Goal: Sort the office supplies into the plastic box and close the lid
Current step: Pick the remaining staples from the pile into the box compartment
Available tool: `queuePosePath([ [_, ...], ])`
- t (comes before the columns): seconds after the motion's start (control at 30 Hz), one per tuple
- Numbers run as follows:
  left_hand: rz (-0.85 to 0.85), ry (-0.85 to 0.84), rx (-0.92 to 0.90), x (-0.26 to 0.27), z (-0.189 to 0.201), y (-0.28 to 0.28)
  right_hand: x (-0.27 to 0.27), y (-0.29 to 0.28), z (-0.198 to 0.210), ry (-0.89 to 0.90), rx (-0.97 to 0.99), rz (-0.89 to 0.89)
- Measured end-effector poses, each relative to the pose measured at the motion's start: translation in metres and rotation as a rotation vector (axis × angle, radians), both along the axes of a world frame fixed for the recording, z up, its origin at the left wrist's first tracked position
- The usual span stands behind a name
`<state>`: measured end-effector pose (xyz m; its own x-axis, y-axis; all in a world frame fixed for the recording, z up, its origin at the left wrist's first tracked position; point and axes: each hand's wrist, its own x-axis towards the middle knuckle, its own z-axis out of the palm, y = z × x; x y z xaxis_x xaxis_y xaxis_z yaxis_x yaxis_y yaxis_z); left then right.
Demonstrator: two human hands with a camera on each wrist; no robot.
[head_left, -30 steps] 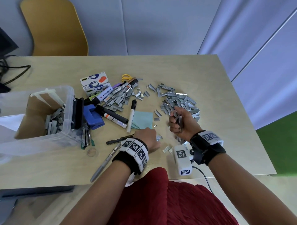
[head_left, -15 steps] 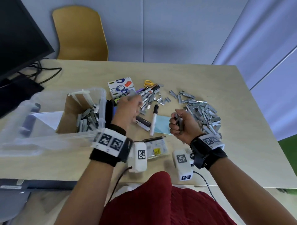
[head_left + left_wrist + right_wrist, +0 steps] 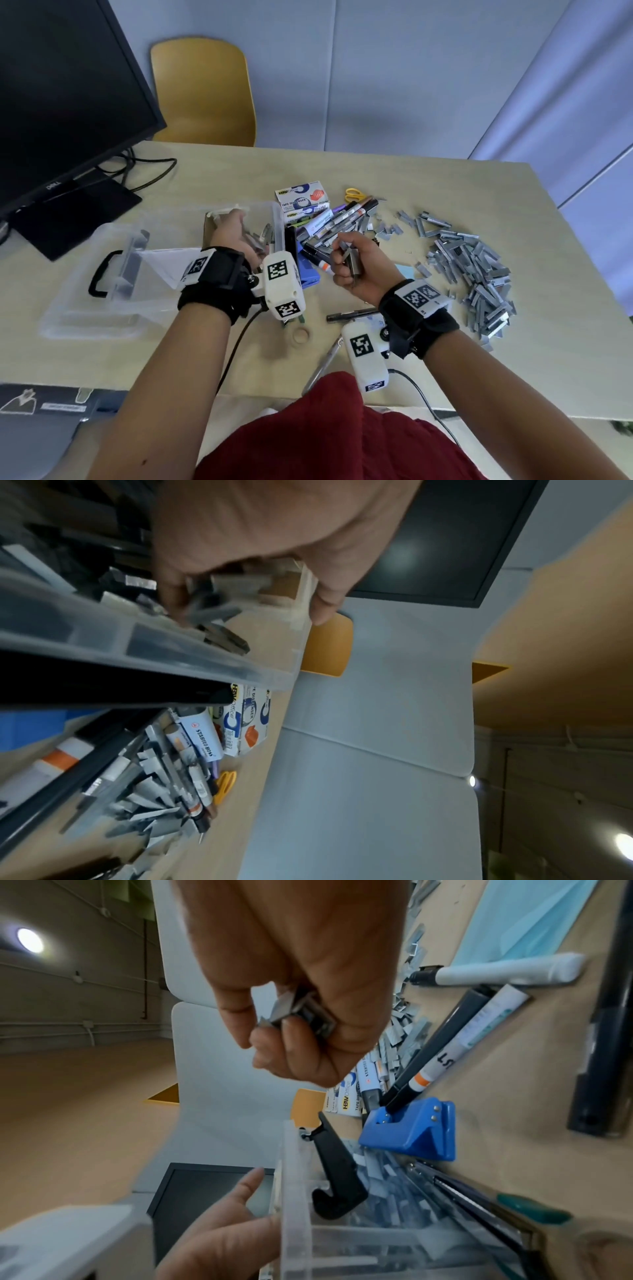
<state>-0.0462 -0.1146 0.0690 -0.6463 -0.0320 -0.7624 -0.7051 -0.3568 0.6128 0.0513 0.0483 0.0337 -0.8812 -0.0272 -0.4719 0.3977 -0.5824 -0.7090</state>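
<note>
The hands: left hand (image 3: 236, 236) drops staple strips (image 3: 219, 599) over the plastic box (image 3: 277, 219); right hand (image 3: 359, 267) clenches staples (image 3: 301, 1012).

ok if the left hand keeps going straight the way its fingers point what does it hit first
Probably the far wall of the plastic box: the left hand reaches into the box over the staple strips, fingertips already near its rim. Depth is unclear.

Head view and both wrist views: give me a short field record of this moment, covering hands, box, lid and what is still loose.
left hand: over the plastic box, fingers around staple strips
right hand: grips a bundle of staple strips above the table
box: open, holds staple strips
lid: off, lying left of the box
staple pile: loose on the table, right side
markers: loose beside the box
blue hole punch: on the table against the box
</note>
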Motion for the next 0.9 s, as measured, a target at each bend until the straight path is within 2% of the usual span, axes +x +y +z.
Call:
queuePosePath([
  [0.13, -0.163, -0.033, 0.049, -0.006, 0.002, -0.002, -0.003, -0.015, 0.002, -0.002, -0.019, -0.044],
  [0.27, -0.3, 0.113, -0.049, 0.004, 0.018, -0.017, -0.008, -0.035, 0.006, 0.011, -0.083, -0.08],
  [0.43, -0.325, 0.538, -0.499, 0.02, 0.013, -0.052, -0.027, -0.073, 0.022, 0.03, -0.172, -0.08],
  [0.5, -0.33, 0.639, -0.787, 0.023, 0.002, -0.065, -0.038, -0.09, 0.027, 0.031, -0.151, -0.08],
  [0.57, -0.408, 0.719, -1.127, 0.026, -0.013, -0.077, -0.049, -0.106, 0.027, 0.035, -0.094, -0.072],
  [0.6, -0.458, 0.748, -1.261, 0.027, -0.02, -0.081, -0.054, -0.113, 0.025, 0.038, -0.05, -0.066],
  [0.67, -0.545, 0.776, -1.408, 0.03, -0.033, -0.087, -0.061, -0.123, 0.019, 0.043, 0.111, -0.04],
  [0.9, -0.555, 0.76, -1.343, 0.026, -0.041, -0.092, -0.065, -0.141, -0.002, 0.145, 0.923, 0.186],
])
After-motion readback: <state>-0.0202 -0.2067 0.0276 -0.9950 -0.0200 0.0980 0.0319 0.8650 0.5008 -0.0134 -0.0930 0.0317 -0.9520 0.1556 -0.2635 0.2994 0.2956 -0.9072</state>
